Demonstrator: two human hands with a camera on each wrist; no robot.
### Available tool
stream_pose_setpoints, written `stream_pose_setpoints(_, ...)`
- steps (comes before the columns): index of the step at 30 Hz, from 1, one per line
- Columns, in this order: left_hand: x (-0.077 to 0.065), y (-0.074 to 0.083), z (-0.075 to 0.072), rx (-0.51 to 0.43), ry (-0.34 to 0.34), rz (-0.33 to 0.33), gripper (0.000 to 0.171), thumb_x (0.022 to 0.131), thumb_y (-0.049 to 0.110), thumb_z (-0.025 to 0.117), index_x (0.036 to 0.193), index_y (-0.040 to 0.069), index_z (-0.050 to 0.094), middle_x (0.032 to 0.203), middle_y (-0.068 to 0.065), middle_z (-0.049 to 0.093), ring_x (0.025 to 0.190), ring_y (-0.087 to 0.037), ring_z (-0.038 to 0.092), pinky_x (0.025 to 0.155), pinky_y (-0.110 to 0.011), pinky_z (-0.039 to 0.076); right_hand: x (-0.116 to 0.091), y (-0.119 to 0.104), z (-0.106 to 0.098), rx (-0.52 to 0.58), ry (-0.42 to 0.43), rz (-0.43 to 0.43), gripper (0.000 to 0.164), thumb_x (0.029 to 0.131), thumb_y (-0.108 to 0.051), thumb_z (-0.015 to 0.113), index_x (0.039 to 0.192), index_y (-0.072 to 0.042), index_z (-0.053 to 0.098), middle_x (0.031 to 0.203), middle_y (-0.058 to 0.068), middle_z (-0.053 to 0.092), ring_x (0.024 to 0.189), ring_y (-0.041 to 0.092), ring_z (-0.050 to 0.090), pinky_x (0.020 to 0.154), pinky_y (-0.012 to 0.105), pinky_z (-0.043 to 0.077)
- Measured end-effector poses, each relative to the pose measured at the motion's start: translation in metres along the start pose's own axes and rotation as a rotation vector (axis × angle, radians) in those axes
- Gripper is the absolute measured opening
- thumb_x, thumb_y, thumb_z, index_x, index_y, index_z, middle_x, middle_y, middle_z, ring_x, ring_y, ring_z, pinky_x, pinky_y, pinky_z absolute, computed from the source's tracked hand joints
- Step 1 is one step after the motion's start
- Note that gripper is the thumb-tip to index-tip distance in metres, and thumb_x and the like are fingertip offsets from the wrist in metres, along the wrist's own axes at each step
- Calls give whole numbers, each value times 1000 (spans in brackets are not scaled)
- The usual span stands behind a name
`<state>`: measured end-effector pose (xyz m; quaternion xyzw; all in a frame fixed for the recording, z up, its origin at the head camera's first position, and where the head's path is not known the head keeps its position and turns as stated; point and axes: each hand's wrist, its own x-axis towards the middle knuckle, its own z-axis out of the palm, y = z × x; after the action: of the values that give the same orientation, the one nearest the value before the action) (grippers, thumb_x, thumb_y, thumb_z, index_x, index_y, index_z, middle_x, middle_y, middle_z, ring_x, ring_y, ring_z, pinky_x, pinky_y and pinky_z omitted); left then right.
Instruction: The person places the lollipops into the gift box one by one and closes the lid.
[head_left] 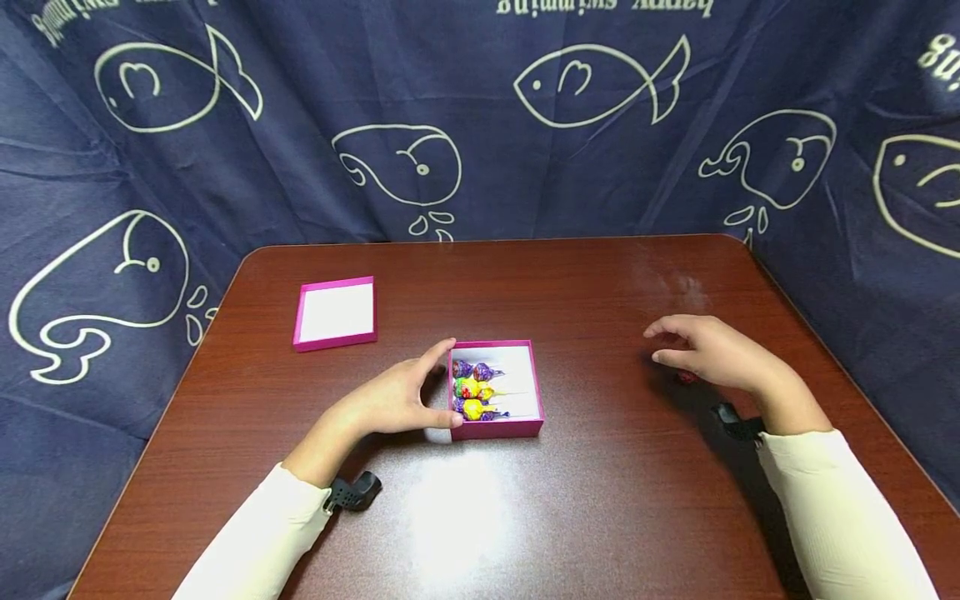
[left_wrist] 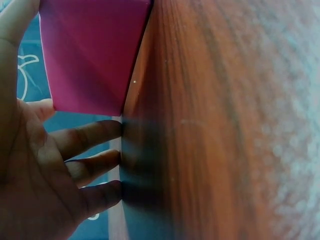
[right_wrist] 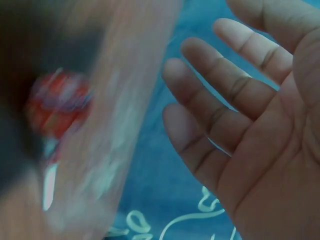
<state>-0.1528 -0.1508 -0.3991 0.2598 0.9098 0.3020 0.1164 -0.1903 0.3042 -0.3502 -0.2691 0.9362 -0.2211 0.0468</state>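
A pink box point(head_left: 497, 429) with a white inside lies uncovered on the table. Several wrapped lollipops point(head_left: 471, 388) in purple, yellow and green lie along its left side, sticks to the right. My left hand point(head_left: 390, 400) holds the box at its left end, thumb at the near corner and index finger at the far one. In the left wrist view the other fingers point(left_wrist: 95, 167) rest on the table beside the pink wall. Over the table's right side, my right hand point(head_left: 712, 354) hovers with nothing in it. A red lollipop point(right_wrist: 59, 106) with a white stick lies below it, mostly hidden in the head view.
The box's pink lid point(head_left: 337, 312) lies white side up at the back left of the brown table point(head_left: 585, 500). Behind the table hangs a dark blue cloth point(head_left: 480, 92) with drawn fish and whales. Each wrist wears a black camera point(head_left: 356, 492).
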Motion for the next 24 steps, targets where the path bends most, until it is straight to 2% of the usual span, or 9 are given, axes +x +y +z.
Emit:
stream_pose_setpoints(2, 0, 0, 0, 4, 0, 4, 111, 75, 59, 79, 159, 16, 21, 138, -19, 56, 130, -30, 50, 109, -47, 36, -7, 8, -1, -8, 1, 20, 26, 89, -9, 73, 113, -4, 66, 88, 2, 67, 68, 12, 61, 68, 33, 48)
stream_pose_setpoints(4, 0, 0, 0, 6, -1, 6, 110, 76, 58, 79, 159, 16, 21, 137, -19, 56, 130, -30, 50, 109, -47, 36, -13, 15, -1, -21, -4, 39, 26, 88, -8, 74, 112, -3, 66, 89, 3, 69, 77, 16, 65, 72, 37, 50)
stream_pose_setpoints(8, 0, 0, 0, 5, -4, 2, 110, 76, 58, 79, 159, 16, 20, 137, -19, 56, 129, -30, 51, 109, -46, 37, -20, 25, 0, -70, -33, 59, 27, 86, -9, 76, 112, -4, 68, 109, 10, 69, 102, 29, 63, 84, 49, 48)
stream_pose_setpoints(11, 0, 0, 0, 3, -3, 0, 110, 75, 58, 80, 159, 17, 21, 137, -19, 56, 129, -29, 51, 109, -47, 37, -22, 29, 2, -88, -56, 54, 28, 86, -10, 76, 111, -3, 68, 111, 13, 68, 107, 36, 62, 88, 53, 46)
stream_pose_setpoints(17, 0, 1, -1, 4, 0, 7, 110, 75, 58, 80, 158, 16, 21, 136, -19, 57, 128, -29, 52, 109, -46, 37, -26, 35, 5, -103, -57, 42, 28, 84, -10, 77, 110, -1, 68, 108, 14, 68, 105, 38, 62, 87, 54, 46)
stream_pose_setpoints(24, 0, 0, -1, 1, -1, 13, 109, 76, 58, 79, 158, 15, 21, 137, -19, 56, 129, -29, 51, 109, -46, 37, -25, 41, 6, -83, -88, 78, 24, 83, -8, 78, 105, -5, 68, 96, 1, 68, 88, 20, 62, 75, 41, 49)
